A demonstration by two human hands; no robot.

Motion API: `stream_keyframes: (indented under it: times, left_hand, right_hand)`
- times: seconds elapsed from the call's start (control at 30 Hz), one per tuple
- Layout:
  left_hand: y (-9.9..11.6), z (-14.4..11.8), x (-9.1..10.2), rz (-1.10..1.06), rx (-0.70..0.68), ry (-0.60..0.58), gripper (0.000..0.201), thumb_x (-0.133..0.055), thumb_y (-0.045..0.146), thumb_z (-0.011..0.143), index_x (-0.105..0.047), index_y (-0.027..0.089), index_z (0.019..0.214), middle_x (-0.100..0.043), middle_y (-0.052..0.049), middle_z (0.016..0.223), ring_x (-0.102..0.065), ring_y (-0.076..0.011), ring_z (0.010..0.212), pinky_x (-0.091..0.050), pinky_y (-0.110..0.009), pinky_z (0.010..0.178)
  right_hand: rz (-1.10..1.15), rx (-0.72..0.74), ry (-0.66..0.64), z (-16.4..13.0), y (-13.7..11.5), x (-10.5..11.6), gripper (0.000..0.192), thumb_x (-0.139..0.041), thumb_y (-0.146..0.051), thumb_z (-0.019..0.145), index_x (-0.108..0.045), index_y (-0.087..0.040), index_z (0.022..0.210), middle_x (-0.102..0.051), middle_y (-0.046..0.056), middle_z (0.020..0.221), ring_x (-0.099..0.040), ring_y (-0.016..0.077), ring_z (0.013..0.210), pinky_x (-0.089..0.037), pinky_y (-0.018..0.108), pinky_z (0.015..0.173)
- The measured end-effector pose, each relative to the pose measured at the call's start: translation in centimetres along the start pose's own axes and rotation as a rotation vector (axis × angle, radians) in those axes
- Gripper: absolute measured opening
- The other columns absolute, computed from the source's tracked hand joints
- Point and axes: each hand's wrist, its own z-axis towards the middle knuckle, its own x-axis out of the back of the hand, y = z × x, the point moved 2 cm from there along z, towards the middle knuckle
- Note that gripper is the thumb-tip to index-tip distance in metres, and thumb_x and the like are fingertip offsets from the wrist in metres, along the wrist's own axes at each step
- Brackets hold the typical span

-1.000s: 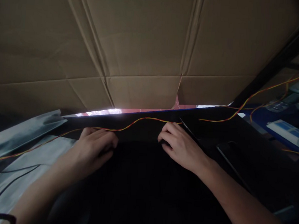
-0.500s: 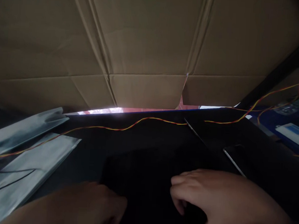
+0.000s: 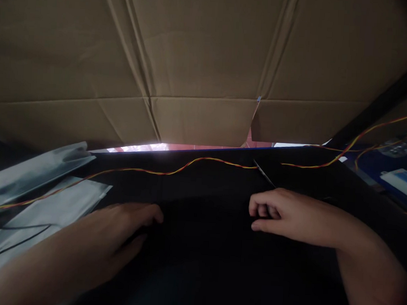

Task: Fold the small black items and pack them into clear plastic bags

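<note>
Resting flat on the black sheet (image 3: 197, 258), my left hand (image 3: 122, 232) lies with its fingers stretched forward and close together, palm down, gripping nothing that I can make out. My right hand (image 3: 278, 214) sits on the same dark surface to the right, fingers curled in toward the palm with the thumb laid under them; whether anything is pinched inside that curl I cannot tell, since the sheet is too dark there. The black sheet covers the table in front of me and runs between and beneath both hands. Just beyond the fingertips a twisted red-and-yellow wire (image 3: 189, 163) snakes across the far edge of the table from left to right, clear of both hands, and a thin black strip (image 3: 263, 173) lies near the right hand's knuckles. Left of my left hand lie silver foil bags (image 3: 39, 184), flat; what they hold is hidden. A flattened cardboard box (image 3: 202, 56) stands as a wall behind the table, open flaps hanging, nothing in it.
</note>
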Motion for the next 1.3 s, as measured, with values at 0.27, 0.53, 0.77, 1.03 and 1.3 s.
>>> stream_keyframes:
  times: [0.27,0.53,0.77,1.03,1.3]
  left_hand:
    - [5.3,4.6,-2.9,0.064,-0.361,0.046,0.043,-0.058,0.033,0.111,-0.058,0.034,0.153,-0.060,-0.011,0.153,-0.060,-0.0343,0.134,-0.056,-0.054,0.107]
    - [2.4,5.0,-2.8,-0.040,-0.354,-0.083,0.041,-0.069,0.027,0.102,-0.071,0.044,0.139,-0.058,-0.005,0.151,-0.055,-0.0329,0.138,-0.053,-0.052,0.113]
    - [3.3,5.6,-3.1,0.012,-0.359,-0.040,0.045,-0.058,0.034,0.111,-0.057,0.043,0.156,-0.060,-0.001,0.160,-0.054,-0.0309,0.145,-0.047,-0.052,0.116]
    - [4.0,5.6,-4.6,0.042,-0.427,-0.090,0.046,-0.058,0.032,0.112,-0.056,0.038,0.158,-0.062,-0.002,0.162,-0.056,-0.0314,0.146,-0.046,-0.051,0.115]
    - [3.3,5.5,-2.7,0.048,-0.418,0.050,0.041,-0.058,0.030,0.112,-0.061,0.037,0.152,-0.071,-0.002,0.145,-0.064,-0.0260,0.132,-0.043,-0.045,0.111]
  right_hand:
    - [-0.131,-0.002,0.159,1.7,-0.3,-0.7,0.023,-0.083,-0.037,0.087,-0.063,-0.026,0.086,-0.068,-0.002,0.088,-0.064,0.0199,0.079,-0.042,0.032,0.064]
    - [-0.152,-0.114,0.472,1.5,2.2,0.7,0.025,-0.072,-0.048,0.098,-0.073,-0.026,0.110,-0.073,0.005,0.113,-0.073,0.0253,0.095,-0.052,0.038,0.079]
    - [-0.139,-0.116,0.331,2.1,1.1,0.0,0.011,-0.074,-0.035,0.098,-0.072,-0.025,0.101,-0.075,0.005,0.104,-0.071,0.0265,0.096,-0.049,0.038,0.076]
    - [0.050,0.197,-0.019,0.5,-1.0,0.3,0.016,-0.074,-0.018,0.086,-0.074,-0.030,0.097,-0.071,-0.003,0.109,-0.066,0.0174,0.095,-0.047,0.031,0.079]
    - [0.039,0.037,0.282,0.8,0.8,1.4,0.044,-0.061,-0.064,0.102,-0.070,-0.025,0.084,-0.070,0.002,0.092,-0.065,0.0198,0.080,-0.045,0.035,0.070]
